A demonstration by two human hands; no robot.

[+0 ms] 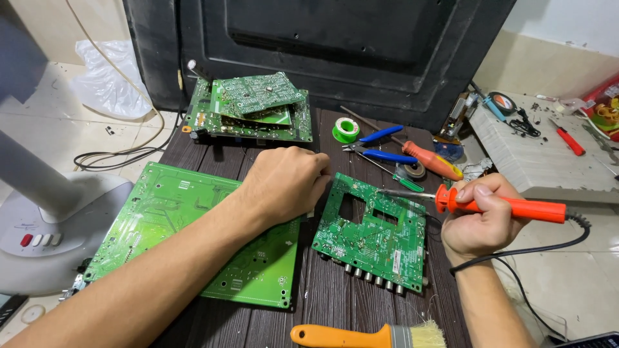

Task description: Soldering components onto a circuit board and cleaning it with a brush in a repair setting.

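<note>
My right hand (480, 216) grips an orange soldering iron (509, 206), its metal tip lying over the top edge of a small green circuit board (374, 235) with a row of round connectors along its near edge. My left hand (287, 180) rests curled, knuckles up, at that board's left corner, partly over a large light-green circuit board (174, 225). What the fingers hold is hidden.
A stack of green boards (251, 106) sits at the table's back, before a black TV back panel (322, 45). A green solder spool (346, 129), blue-handled pliers (383, 145), an orange screwdriver (432, 160) and an orange-handled brush (367, 336) lie around. A fan base (45, 225) stands left.
</note>
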